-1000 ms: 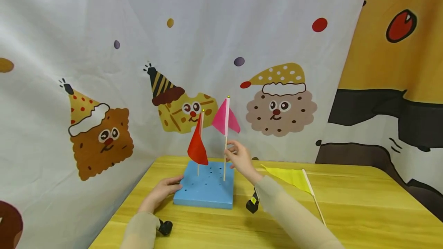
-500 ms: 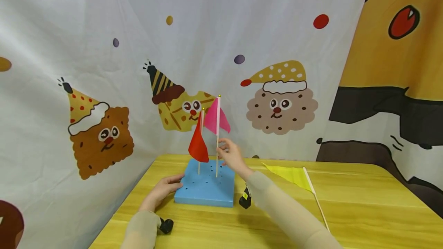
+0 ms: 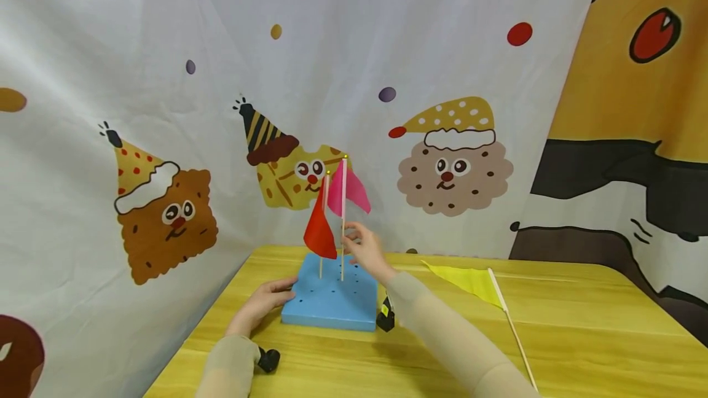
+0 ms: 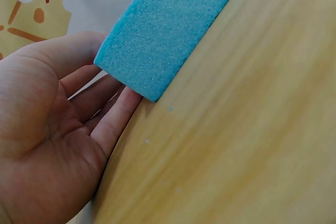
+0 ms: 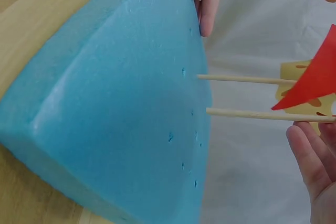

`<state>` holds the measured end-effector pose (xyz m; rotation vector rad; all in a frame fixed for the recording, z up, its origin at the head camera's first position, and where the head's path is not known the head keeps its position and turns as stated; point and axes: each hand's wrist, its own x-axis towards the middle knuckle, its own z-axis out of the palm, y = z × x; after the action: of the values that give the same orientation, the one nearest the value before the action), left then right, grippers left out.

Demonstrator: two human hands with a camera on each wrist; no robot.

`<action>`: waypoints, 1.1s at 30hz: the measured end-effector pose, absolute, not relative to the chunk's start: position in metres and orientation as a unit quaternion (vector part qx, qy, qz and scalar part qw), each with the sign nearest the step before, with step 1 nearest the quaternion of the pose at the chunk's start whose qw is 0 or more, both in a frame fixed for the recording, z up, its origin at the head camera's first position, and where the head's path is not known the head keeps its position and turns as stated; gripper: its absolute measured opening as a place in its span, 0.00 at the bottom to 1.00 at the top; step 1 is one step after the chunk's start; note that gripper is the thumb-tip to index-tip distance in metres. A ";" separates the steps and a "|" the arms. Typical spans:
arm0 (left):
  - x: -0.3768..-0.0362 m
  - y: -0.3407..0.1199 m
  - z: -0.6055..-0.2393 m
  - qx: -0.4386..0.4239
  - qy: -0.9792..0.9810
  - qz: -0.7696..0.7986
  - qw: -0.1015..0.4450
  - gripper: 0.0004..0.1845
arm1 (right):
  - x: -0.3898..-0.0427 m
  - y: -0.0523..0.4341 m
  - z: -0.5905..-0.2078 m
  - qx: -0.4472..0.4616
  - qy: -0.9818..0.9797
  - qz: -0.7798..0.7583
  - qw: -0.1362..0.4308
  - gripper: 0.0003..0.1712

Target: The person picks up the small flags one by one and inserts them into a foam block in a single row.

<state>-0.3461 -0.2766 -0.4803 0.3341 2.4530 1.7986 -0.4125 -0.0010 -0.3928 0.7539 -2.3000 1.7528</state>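
Head view forward-down, wrist views close — blue block point(image 3: 337, 307) shared.

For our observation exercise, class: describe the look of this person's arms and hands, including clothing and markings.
The left hand and right hand wear no gloves. The left sleeve and right sleeve are plain, long and beige. Each wrist has a small black device; the right one shows a yellow mark.
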 end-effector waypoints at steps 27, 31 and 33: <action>-0.344 -0.277 -0.479 0.126 0.804 0.580 0.040 0.28 | -0.419 -0.020 -0.403 0.259 -0.797 0.538 0.091 0.17; -0.344 -0.278 -0.479 0.125 0.805 0.579 0.041 0.28 | -0.420 -0.020 -0.406 0.261 -0.799 0.534 0.090 0.17; -0.344 -0.278 -0.479 0.122 0.803 0.581 0.042 0.28 | -0.420 -0.019 -0.407 0.261 -0.797 0.538 0.090 0.16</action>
<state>-0.3438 -0.2776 -0.4787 0.3725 2.4584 1.7786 -0.4204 -0.0193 -0.4068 0.7750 -2.3692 1.5996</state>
